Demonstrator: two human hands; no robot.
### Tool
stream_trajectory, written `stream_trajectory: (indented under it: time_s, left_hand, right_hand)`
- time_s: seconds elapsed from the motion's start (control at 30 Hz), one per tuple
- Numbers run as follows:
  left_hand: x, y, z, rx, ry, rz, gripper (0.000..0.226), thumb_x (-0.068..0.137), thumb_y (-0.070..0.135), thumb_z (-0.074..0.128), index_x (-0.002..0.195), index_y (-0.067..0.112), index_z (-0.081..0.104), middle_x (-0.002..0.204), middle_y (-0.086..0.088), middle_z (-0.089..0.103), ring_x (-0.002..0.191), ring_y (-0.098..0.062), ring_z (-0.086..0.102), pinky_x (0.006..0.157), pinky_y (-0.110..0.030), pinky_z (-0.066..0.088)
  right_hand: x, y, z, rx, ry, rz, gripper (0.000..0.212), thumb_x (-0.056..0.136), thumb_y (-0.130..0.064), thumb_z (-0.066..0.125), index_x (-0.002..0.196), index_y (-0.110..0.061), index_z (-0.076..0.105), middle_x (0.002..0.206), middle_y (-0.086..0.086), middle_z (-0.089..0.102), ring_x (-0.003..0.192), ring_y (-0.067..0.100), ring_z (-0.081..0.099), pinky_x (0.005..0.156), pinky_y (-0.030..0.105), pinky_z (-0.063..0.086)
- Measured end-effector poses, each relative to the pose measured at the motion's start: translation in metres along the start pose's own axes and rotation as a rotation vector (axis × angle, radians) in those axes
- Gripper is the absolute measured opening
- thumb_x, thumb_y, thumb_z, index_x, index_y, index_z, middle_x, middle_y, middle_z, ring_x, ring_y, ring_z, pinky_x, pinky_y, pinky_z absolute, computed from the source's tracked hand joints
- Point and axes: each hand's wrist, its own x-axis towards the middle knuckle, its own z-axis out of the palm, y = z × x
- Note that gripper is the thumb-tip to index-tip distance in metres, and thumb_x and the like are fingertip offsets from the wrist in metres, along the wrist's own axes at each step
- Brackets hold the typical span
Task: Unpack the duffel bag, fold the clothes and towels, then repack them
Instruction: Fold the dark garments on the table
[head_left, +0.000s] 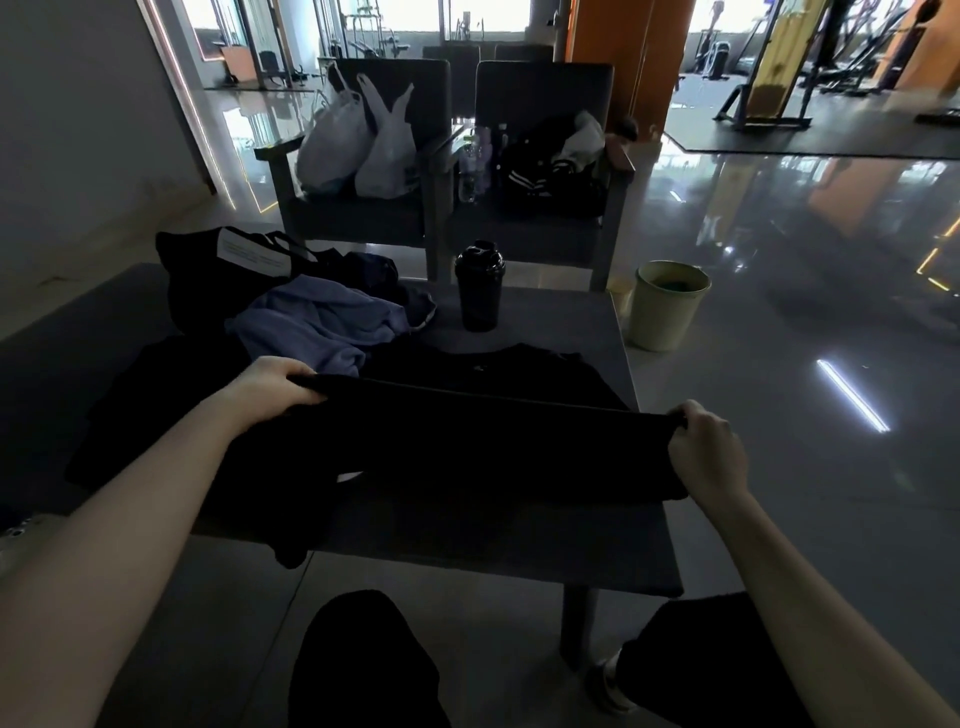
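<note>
A black garment (493, 447) is held stretched wide just above the near part of the grey table (519, 551), with its upper edge pulled into a nearly straight line; the cloth is so dark that almost no detail can be seen. Its left end is gripped by the left hand (275, 387), the fingers curled close together round the edge. The right end is gripped likewise by the right hand (706, 449).
</note>
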Motion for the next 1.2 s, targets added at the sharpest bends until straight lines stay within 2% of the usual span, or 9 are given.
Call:
stream_trajectory:
  time_s: [0.07, 0.1, 0.2, 0.27, 0.43, 0.63, 0.83, 1.07, 1.2]
  left_hand:
    - [0.013, 0.002, 0.007, -0.169, 0.1, -0.048, 0.018, 0.083, 0.004, 0.07, 0.099, 0.009, 0.064, 0.086, -0.007, 0.064, 0.071, -0.016, 0.058, 0.051, -0.019, 0.049]
    - [0.022, 0.0, 0.01, -0.243, 0.149, -0.076, 0.023, 0.083, 0.005, 0.07, 0.104, 0.009, 0.063, 0.091, -0.01, 0.064, 0.072, -0.018, 0.058, 0.053, -0.02, 0.051]
    - [0.051, -0.004, 0.016, -0.35, 0.297, -0.146, 0.034, 0.086, 0.014, 0.069, 0.118, 0.008, 0.06, 0.107, -0.014, 0.063, 0.09, -0.03, 0.06, 0.076, -0.033, 0.049]
    - [0.071, -0.003, 0.019, -0.344, 0.367, -0.164, 0.034, 0.09, 0.016, 0.064, 0.122, 0.006, 0.058, 0.116, -0.017, 0.062, 0.102, -0.034, 0.059, 0.083, -0.035, 0.046]
    - [0.111, 0.007, 0.036, -0.073, 0.477, -0.108, 0.033, 0.095, 0.015, 0.053, 0.126, 0.004, 0.052, 0.125, -0.021, 0.058, 0.113, -0.038, 0.054, 0.088, -0.037, 0.041]
    - [0.144, 0.004, 0.061, 0.24, 0.522, -0.124, 0.03, 0.099, 0.018, 0.045, 0.127, 0.01, 0.046, 0.116, -0.021, 0.061, 0.102, -0.039, 0.058, 0.074, -0.041, 0.044]
    - [0.161, -0.02, 0.068, 0.345, 0.577, -0.116, 0.027, 0.099, 0.015, 0.04, 0.125, 0.008, 0.043, 0.112, -0.022, 0.06, 0.093, -0.04, 0.058, 0.066, -0.041, 0.045]
    - [0.175, -0.027, 0.069, 0.532, 0.525, -0.128, 0.029, 0.096, 0.011, 0.043, 0.124, 0.006, 0.04, 0.108, -0.022, 0.06, 0.087, -0.039, 0.06, 0.061, -0.04, 0.045]
    - [0.173, -0.019, 0.072, 0.616, 0.549, -0.08, 0.031, 0.094, 0.008, 0.049, 0.124, 0.002, 0.041, 0.119, -0.023, 0.053, 0.098, -0.041, 0.055, 0.068, -0.045, 0.046]
  right_hand:
    - [0.016, -0.005, 0.005, 0.058, 0.053, 0.02, 0.025, 0.085, -0.003, 0.043, 0.099, -0.01, 0.063, 0.091, 0.016, 0.067, 0.082, 0.036, 0.061, 0.064, 0.032, 0.042]
    - [0.025, -0.007, 0.007, 0.093, 0.077, 0.03, 0.024, 0.086, -0.004, 0.045, 0.101, -0.009, 0.064, 0.091, 0.016, 0.068, 0.083, 0.036, 0.062, 0.064, 0.032, 0.041]
    - [0.057, -0.013, 0.018, 0.184, 0.115, 0.052, 0.023, 0.089, -0.004, 0.048, 0.106, -0.007, 0.063, 0.097, 0.017, 0.068, 0.09, 0.035, 0.062, 0.068, 0.029, 0.041]
    - [0.08, -0.016, 0.028, 0.225, 0.11, 0.061, 0.025, 0.091, -0.003, 0.047, 0.11, -0.006, 0.062, 0.102, 0.016, 0.068, 0.094, 0.033, 0.062, 0.071, 0.03, 0.044]
    - [0.132, -0.029, 0.06, 0.237, 0.092, 0.051, 0.024, 0.092, -0.006, 0.049, 0.113, -0.006, 0.06, 0.104, 0.017, 0.067, 0.095, 0.033, 0.062, 0.07, 0.028, 0.04]
    - [0.177, -0.037, 0.11, 0.198, 0.068, 0.037, 0.023, 0.09, -0.01, 0.055, 0.11, -0.01, 0.063, 0.104, 0.015, 0.069, 0.095, 0.033, 0.062, 0.069, 0.028, 0.038]
    - [0.199, -0.036, 0.139, 0.137, 0.11, 0.036, 0.021, 0.093, -0.016, 0.053, 0.11, -0.013, 0.063, 0.1, 0.014, 0.069, 0.091, 0.034, 0.063, 0.066, 0.029, 0.038]
    - [0.21, -0.035, 0.156, 0.065, 0.07, 0.052, 0.018, 0.092, -0.02, 0.056, 0.104, -0.009, 0.064, 0.095, 0.02, 0.067, 0.089, 0.038, 0.061, 0.065, 0.031, 0.036]
    - [0.209, -0.04, 0.163, 0.021, 0.008, 0.063, 0.022, 0.092, -0.015, 0.054, 0.111, -0.006, 0.06, 0.106, 0.023, 0.064, 0.098, 0.04, 0.058, 0.07, 0.036, 0.04]
